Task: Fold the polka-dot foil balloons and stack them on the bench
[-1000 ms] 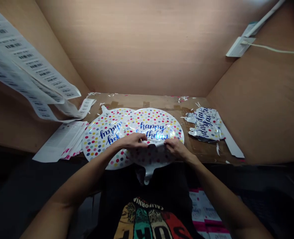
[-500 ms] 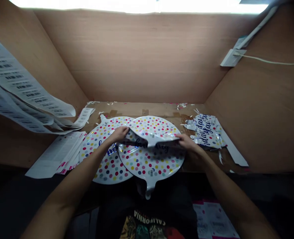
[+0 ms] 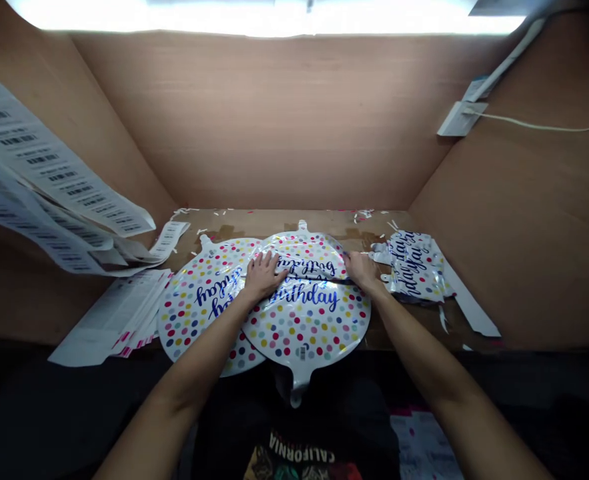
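Bare left hand [image 3: 263,277] spread flat, gripping nothing, on a round white polka-dot foil balloon [image 3: 307,327] — pressed over its crease [image 3: 304,268]. Bare right hand [image 3: 361,270] at the crease's end — grip impossible to tell.

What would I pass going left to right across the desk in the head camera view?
White printed sheets → polka-dot foil balloon → left hand → right hand → folded foil balloons → white paper strip

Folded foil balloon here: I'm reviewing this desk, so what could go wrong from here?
The left hand pressing the fold could crease the foil balloon's blue lettering. That balloon overlaps a second foil balloon, so the slick sheets might slide apart. If the right hand lifts off the fold, it might spring open.
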### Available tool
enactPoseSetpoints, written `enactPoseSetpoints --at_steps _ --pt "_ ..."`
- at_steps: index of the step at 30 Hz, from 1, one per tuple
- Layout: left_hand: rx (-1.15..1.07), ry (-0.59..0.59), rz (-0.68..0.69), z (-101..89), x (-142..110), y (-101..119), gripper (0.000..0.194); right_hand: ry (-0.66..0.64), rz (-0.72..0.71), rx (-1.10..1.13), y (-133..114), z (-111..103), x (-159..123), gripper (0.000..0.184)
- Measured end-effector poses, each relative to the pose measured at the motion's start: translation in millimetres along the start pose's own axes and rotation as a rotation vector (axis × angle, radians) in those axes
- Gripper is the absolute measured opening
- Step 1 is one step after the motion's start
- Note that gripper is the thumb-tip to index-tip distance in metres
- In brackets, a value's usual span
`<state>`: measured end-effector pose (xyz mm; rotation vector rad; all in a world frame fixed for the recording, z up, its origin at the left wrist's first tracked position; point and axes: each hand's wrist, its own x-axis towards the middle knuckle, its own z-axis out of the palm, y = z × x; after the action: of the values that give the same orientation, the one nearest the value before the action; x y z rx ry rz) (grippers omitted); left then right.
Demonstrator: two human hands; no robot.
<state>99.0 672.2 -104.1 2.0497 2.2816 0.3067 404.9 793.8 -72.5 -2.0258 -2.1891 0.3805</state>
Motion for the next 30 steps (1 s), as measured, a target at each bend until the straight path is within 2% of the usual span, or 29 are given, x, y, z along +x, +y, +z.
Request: enactPoseSetpoints --at_steps 3,6,8,11,13,15,17,19,23,26,28,30 --pt "-0.012 0.035 -0.066 5.6 -5.3 -5.8 0.081 0.117 0.009 -0.084 16.5 -18.0 -2.1 0.049" --pt "-0.042 0.01 -0.099 -1.5 -4.0 -11.4 0.078 0.209 0.026 -0.185 55.9 -35.8 -18.9 0.052" --pt "-0.075 -0.004 -0.124 -10.7 -1.1 -10.7 0.073 0.223 -0.013 -0.236 85.8 -36.6 -45.6 0.049" --pt "-0.108 -0.022 -0.127 -26.6 3.9 0.9 0.07 0.195 -0.056 -0.27 120.9 -19.9 -98.7 0.037" --pt "-0.108 -0.115 -0.088 -35.3 5.7 15.8 0.074 0.179 -0.055 -0.243 133.4 -5.2 -130.2 0.034" --pt "-0.103 -0.272 -0.028 -40.6 4.6 33.9 0.076 0.19 -0.04 -0.187 137.6 6.0 -151.3 0.036" --pt "-0.089 -0.407 0.039 -42.1 -0.5 51.5 0.075 0.21 -0.005 -0.141 137.0 11.8 -161.7 0.04" --pt "-0.057 -0.463 0.098 -40.5 -9.2 65.8 0.069 0.208 0.019 -0.127 134.9 13.6 -164.5 0.043" --pt "-0.078 -0.408 0.159 -34.0 -29.7 81.2 0.038 0.27 -0.07 -0.169 133.5 10.0 -155.9 0.036" --pt "-0.165 -0.382 0.198 -40.7 -41.6 85.9 0.012 0.346 -0.256 -0.076 129.1 -6.9 -137.0 0.049" --pt "-0.192 -0.237 0.325 -58.8 -47.6 87.9 0.012 0.373 -0.418 0.03 119.8 -31.6 -120.7 0.066" --pt "-0.199 0.019 0.55 -87.6 -54.0 88.6 0.022 0.421 -0.578 0.108 105.2 -65.8 -107.6 0.083"
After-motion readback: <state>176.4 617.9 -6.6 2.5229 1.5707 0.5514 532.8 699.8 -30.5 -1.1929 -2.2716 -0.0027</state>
